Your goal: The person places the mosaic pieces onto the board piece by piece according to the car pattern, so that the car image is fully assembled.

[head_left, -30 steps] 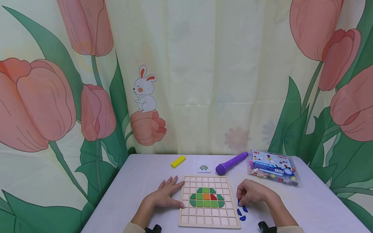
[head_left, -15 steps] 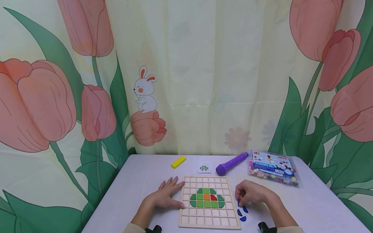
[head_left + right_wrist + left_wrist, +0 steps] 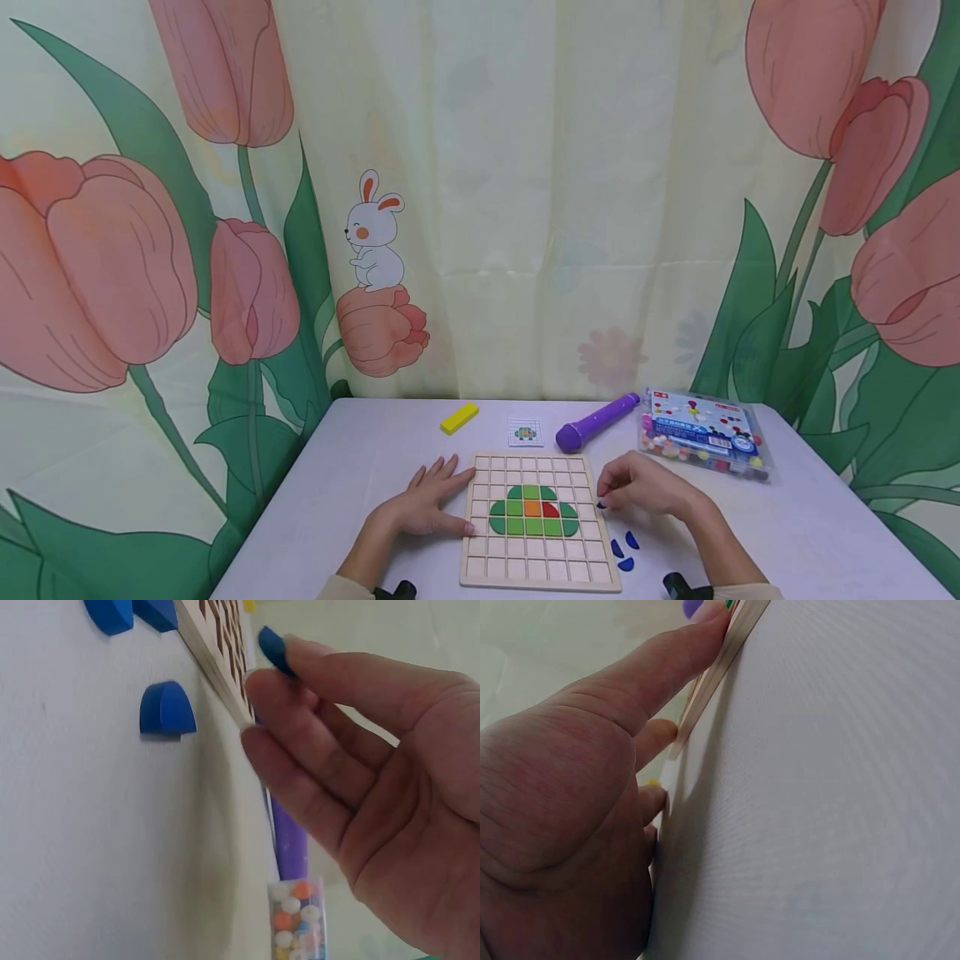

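Fingers [image 3: 300, 664] of the right hand [image 3: 645, 492] pinch a small blue piece [image 3: 274, 649] at the right edge of the wooden grid board [image 3: 534, 521], while the left hand [image 3: 427, 504] lies flat, its fingers straight, thumb pressed against the board's left rim.

Going from largest to smallest: the counter [image 3: 360, 467] carries the board between both sets of fingers, its long axis running away from the person. Beyond the right fingers sit a bag of coloured beads [image 3: 701, 433] and a purple marker [image 3: 596, 421], which lies slanted toward the far right. Beyond the left fingers lie a yellow block [image 3: 459, 417] and a small pattern card [image 3: 524, 431].

On the board, a green dome with an orange and a red tile [image 3: 533, 510] is laid; I judge the shape partly built, since three blue pieces [image 3: 623, 550] wait on the counter just below the right fingers.
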### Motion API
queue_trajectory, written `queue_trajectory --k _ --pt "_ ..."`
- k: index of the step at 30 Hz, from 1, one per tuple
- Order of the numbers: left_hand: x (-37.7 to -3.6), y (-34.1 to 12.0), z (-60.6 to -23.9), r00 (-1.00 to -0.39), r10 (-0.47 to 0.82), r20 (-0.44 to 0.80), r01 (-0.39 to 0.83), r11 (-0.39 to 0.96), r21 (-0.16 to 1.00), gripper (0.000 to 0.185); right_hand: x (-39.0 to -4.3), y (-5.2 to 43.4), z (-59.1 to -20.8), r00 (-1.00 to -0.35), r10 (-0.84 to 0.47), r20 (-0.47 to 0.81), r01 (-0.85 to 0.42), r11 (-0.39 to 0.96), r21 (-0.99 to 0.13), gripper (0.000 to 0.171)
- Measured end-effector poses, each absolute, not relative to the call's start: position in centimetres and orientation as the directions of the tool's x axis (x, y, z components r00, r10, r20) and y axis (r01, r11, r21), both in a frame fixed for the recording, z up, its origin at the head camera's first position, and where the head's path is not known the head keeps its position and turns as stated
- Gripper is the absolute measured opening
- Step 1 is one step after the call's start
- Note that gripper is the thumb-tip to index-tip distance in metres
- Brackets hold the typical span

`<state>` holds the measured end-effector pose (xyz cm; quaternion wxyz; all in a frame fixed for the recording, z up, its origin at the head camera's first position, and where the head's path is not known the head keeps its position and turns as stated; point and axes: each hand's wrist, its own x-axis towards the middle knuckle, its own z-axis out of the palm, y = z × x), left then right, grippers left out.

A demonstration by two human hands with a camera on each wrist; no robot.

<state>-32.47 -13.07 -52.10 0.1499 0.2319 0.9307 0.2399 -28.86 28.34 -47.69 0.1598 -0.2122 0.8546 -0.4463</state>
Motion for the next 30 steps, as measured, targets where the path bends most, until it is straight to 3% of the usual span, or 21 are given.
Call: queue_trajectory --k 8,18,30 --pt "-32.6 -13.1 -52.2 -0.848 0.502 -0.169 0.36 0.78 0.513 0.099 -28.9 26.7 -47.3 -0.883 -0.468 0.045 -0.287 0.46 -0.84 0.019" --pt "-32.6 -13.1 -52.0 -0.846 0.507 -0.162 0.364 0.773 0.52 0.1 -28.9 24.3 -47.5 -0.87 -0.487 0.076 -0.3 0.401 -0.865 0.02" --pt "-32.6 -13.1 -51.9 -0.845 0.51 -0.161 0.371 0.776 0.509 0.099 -28.4 20.1 -47.8 -0.848 -0.527 0.06 -0.322 0.422 -0.848 0.005"
